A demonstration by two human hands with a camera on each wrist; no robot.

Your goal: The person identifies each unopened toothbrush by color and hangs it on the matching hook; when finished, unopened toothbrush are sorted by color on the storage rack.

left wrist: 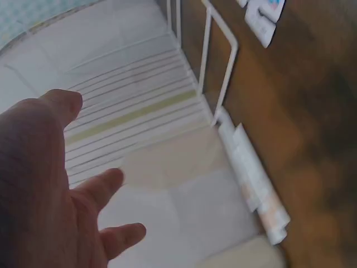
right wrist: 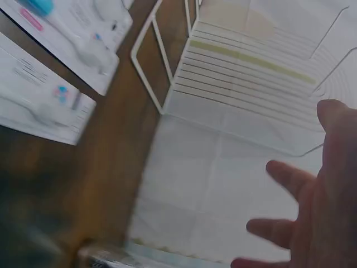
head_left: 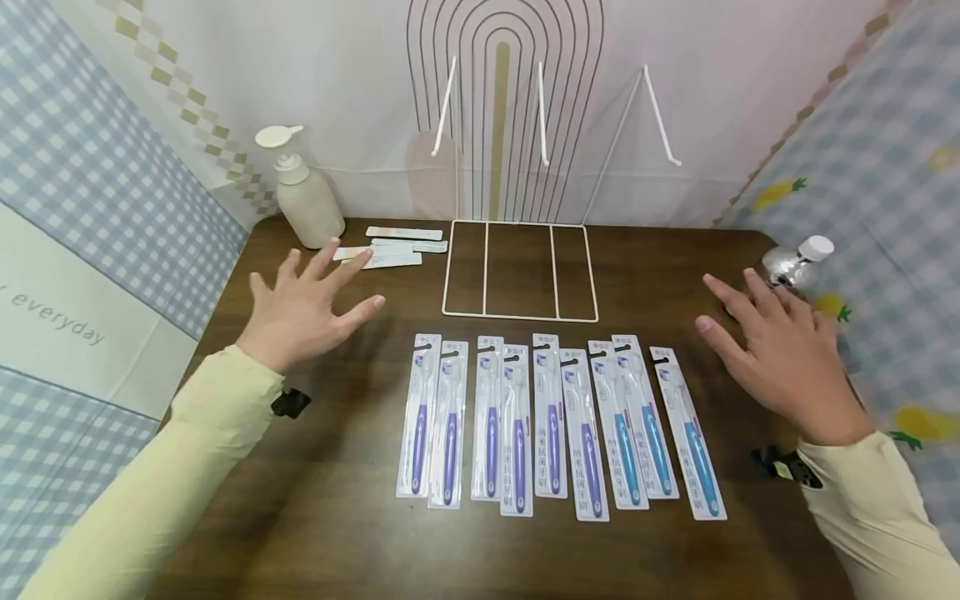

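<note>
Packaged toothbrushes lie in a row on the brown table, several with purple handles on the left and centre, and 3 with blue handles on the right. My left hand hovers with fingers spread, left of the row and near some thin white packets. My right hand, fingers also spread, is to the right of the row, near a clear bottle with a white cap. Neither hand holds anything. In both wrist views the fingers extend in front of the pale backdrop.
A white wire rack stands at the table's back, with 3 prongs sticking out toward me. A cream pump bottle stands at the back left. Checked cloth hangs at both sides.
</note>
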